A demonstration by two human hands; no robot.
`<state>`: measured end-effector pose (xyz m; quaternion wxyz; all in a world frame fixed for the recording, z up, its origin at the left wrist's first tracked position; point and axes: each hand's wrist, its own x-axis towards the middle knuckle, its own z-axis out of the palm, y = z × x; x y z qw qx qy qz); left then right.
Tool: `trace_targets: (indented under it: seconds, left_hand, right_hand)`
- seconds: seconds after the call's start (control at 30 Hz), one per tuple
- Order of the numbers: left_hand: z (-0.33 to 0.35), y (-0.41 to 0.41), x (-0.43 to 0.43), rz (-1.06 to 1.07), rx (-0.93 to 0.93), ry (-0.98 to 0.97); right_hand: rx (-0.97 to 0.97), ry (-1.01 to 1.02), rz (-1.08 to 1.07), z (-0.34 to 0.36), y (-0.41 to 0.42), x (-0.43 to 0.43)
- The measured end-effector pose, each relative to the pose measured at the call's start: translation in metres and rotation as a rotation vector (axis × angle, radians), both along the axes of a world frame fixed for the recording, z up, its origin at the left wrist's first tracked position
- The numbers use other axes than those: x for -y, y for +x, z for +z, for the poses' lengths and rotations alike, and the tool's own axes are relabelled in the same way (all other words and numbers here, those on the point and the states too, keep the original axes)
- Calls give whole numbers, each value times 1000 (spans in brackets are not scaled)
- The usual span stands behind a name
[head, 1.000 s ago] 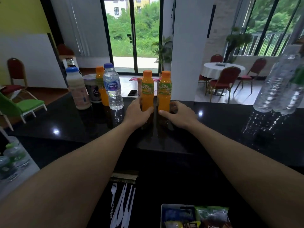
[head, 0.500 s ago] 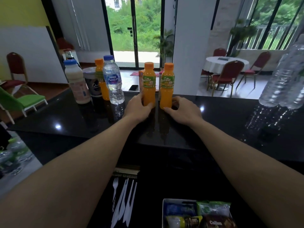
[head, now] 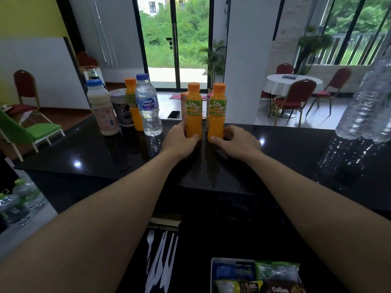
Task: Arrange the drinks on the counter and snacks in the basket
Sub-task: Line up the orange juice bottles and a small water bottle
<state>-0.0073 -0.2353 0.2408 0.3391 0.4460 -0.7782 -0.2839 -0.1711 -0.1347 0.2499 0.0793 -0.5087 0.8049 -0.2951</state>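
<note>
Two orange juice bottles stand upright side by side on the black counter [head: 84, 151]. My left hand [head: 179, 140] grips the base of the left orange bottle [head: 193, 111]. My right hand [head: 237, 142] grips the base of the right orange bottle [head: 216, 111]. To the left stand a water bottle [head: 148, 106], a third orange bottle [head: 132, 102], a dark cup [head: 122, 108] and a milky bottle [head: 103, 111]. A white basket [head: 212, 271] with snack packets [head: 275, 271] sits at the bottom, below the counter.
Large clear water bottles [head: 368, 106] stand at the counter's right end. White plastic cutlery [head: 160, 261] lies on the lower surface left of the basket. More bottles [head: 19, 199] sit at the far left, lower down. Chairs and a round table lie beyond the counter.
Both hands stay on the two orange bottles. The bottles stand a little farther from me on the counter, and the view has tilted.
</note>
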Motion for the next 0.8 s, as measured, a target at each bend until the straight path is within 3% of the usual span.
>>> trace_targets:
  seconds: [0.23,0.8]
  left_hand:
    - [0,2,-1,-34,-58,-15]
    - [1,3,0,-15,10,-22]
  right_hand:
    - [142,4,24,10,-1,-1]
    - [24,-46,3,-4,-3,2]
